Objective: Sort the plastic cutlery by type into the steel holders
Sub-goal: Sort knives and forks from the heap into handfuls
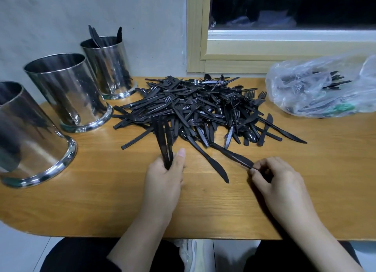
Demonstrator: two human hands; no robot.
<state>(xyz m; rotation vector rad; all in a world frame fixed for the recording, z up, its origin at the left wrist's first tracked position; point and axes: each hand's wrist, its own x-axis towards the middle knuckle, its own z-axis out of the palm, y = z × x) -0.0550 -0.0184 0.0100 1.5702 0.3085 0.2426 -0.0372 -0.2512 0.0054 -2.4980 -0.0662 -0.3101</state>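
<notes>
A heap of black plastic cutlery (203, 107) lies in the middle of the wooden table (105, 200). My left hand (165, 180) grips a small bundle of black knives (163, 139) that points up into the heap. My right hand (278, 182) pinches the tip of one black knife (232, 154) lying at the heap's near edge. Another knife (207, 160) lies between my hands. Three steel holders stand at the left: the near one (28, 141), the middle one (67, 92), and the far one (107, 68), which has a few black pieces sticking out.
A clear plastic bag (317, 88) with more black cutlery sits at the back right. A wall and a wooden window frame (195, 38) stand behind the table. The table's rounded front edge runs just above my lap.
</notes>
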